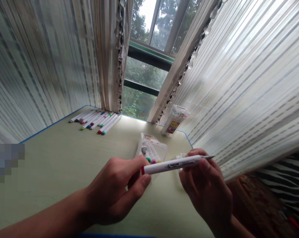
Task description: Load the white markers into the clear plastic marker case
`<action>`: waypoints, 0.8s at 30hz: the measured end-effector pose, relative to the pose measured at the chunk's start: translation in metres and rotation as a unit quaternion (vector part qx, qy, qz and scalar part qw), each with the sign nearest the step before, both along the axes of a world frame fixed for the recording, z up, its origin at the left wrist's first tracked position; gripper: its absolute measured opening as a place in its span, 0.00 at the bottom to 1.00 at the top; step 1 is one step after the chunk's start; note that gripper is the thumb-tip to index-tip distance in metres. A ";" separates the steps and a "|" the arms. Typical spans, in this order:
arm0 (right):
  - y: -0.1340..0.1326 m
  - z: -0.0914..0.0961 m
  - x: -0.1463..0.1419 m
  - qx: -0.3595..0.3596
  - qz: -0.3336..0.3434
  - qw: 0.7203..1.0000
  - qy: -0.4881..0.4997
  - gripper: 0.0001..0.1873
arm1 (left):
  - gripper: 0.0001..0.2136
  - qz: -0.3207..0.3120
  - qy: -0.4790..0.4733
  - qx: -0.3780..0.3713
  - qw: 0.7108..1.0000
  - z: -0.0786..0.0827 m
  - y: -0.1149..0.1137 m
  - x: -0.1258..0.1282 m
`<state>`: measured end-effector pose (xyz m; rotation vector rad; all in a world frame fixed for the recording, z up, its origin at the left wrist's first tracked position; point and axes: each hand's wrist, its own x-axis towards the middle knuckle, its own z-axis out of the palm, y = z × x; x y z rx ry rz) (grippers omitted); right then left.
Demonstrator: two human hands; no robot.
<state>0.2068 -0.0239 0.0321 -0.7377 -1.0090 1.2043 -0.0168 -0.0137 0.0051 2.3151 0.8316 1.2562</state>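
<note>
A white marker (174, 164) with a red band at its left end is held nearly level above the table, between both hands. My left hand (115, 188) closes its thumb and index finger at the red-banded end. Around the other end, my right hand (206, 185) grips the barrel between thumb and fingers. A thin dark grey tip sticks out past the right thumb. Behind the hands, a clear plastic case (161, 148) lies on the table with several markers in it, including green, purple and yellow ends. My left fingers partly hide it.
Several white markers (97, 120) with coloured ends lie in a row on the pale green table (52, 158), far left. A clear case (175, 121) with a label stands upright at the back right. White plastic (181, 155) shows partly behind my right hand. Curtains (226, 72) hang round the table's far edges.
</note>
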 end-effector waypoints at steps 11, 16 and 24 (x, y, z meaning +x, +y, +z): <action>0.000 -0.007 0.004 0.008 0.009 1.000 -0.005 0.08 | 0.09 -0.019 -0.006 0.010 1.000 0.001 0.000 0.000; 0.000 -0.009 0.005 0.007 -0.008 1.000 -0.019 0.08 | 0.09 -0.019 -0.011 0.011 1.000 0.002 0.000 0.000; -0.001 -0.008 0.006 0.011 -0.008 0.999 -0.033 0.08 | 0.09 -0.010 -0.012 0.004 1.000 0.002 0.000 0.001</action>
